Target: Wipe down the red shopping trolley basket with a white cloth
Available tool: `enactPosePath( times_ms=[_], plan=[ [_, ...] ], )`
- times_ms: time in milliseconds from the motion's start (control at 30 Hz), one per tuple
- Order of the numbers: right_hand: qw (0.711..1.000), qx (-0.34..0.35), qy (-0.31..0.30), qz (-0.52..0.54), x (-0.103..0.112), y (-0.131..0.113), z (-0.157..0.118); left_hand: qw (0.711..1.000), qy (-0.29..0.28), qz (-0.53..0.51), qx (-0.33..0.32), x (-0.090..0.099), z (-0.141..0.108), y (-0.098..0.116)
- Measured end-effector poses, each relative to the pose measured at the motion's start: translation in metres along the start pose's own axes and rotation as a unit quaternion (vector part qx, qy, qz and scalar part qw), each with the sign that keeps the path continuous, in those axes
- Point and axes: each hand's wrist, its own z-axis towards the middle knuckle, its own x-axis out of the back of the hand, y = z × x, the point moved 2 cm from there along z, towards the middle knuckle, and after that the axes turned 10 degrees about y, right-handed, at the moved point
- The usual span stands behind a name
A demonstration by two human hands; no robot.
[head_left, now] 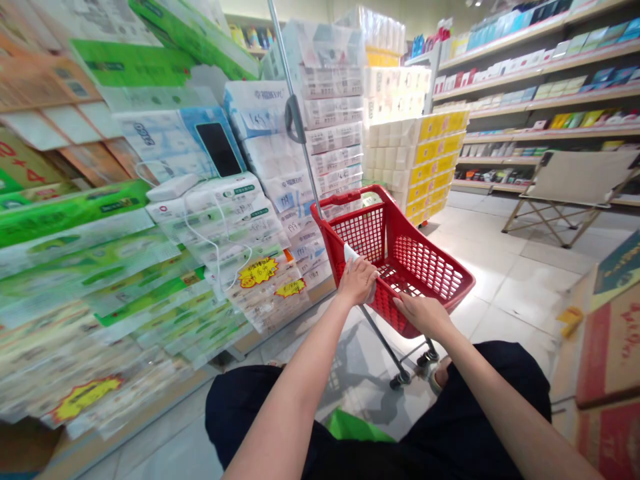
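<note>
A red plastic shopping cart (425, 267) with a latticed basket stands on the floor in front of my knees. My left hand (359, 280) presses a white wipe (351, 253) against the basket's near rim; part of the wipe is hidden under the fingers. On the same rim, further right, my right hand (423, 315) grips the edge with its fingers curled. A metal pole (295, 100) with a grey handle (295, 120) rises from the cart's left side.
Stacked packs of tissue paper (225, 213) line the left, with a phone (219, 150) and white cable on top. Yellow-and-white packs (430, 167) stand behind the cart. A folding chair (580, 180) and stocked shelves (530, 100) are at right, cardboard boxes (607, 333) nearer.
</note>
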Motion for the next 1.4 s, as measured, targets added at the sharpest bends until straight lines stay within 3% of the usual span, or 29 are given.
enactPosePath(
  times_ms=[200, 400, 567, 700, 800, 933, 1000, 1067, 1133, 1267, 1333, 1400],
  plan=[
    [0.999, 0.019, -0.009, 0.034, 0.010, 0.032, -0.001, 0.999, 0.016, 0.018, -0.033, -0.005, 0.001, 0.011],
    [0.997, -0.036, 0.021, 0.058, 0.013, 0.017, 0.025, 0.998, 0.038, 0.051, -0.022, -0.007, -0.001, 0.009],
    [0.998, -0.043, 0.006, 0.056, 0.000, 0.007, 0.027, 0.997, 0.011, 0.049, -0.061, 0.003, -0.002, -0.017],
    [0.998, -0.018, 0.021, 0.058, -0.003, 0.007, 0.020, 0.997, 0.010, 0.070, -0.005, 0.013, 0.003, -0.041],
    [0.997, -0.027, 0.007, 0.066, -0.003, 0.003, 0.020, 0.997, 0.029, 0.060, 0.025, 0.009, -0.002, -0.017],
    [0.995, -0.053, 0.010, 0.085, -0.002, -0.001, 0.022, 0.999, 0.037, 0.005, -0.033, -0.007, -0.022, 0.047],
    [0.994, -0.053, 0.016, 0.089, -0.002, -0.002, 0.021, 0.998, 0.028, -0.008, -0.054, -0.010, -0.027, 0.059],
    [0.995, -0.052, 0.016, 0.085, -0.003, -0.002, 0.020, 0.997, 0.008, -0.011, -0.079, -0.005, -0.026, 0.047],
    [0.995, -0.056, 0.011, 0.076, -0.005, -0.001, 0.019, 0.997, -0.007, 0.002, -0.079, 0.004, -0.019, 0.016],
    [0.997, -0.055, 0.005, 0.056, -0.007, -0.003, 0.019, 0.998, -0.005, 0.056, 0.004, 0.025, -0.001, -0.049],
    [0.997, -0.054, 0.005, 0.052, -0.008, -0.004, 0.019, 0.997, 0.004, 0.070, 0.034, 0.028, 0.002, -0.057],
    [0.997, -0.052, 0.004, 0.051, -0.008, -0.005, 0.019, 0.996, 0.020, 0.069, 0.047, 0.025, -0.002, -0.043]
  ],
)
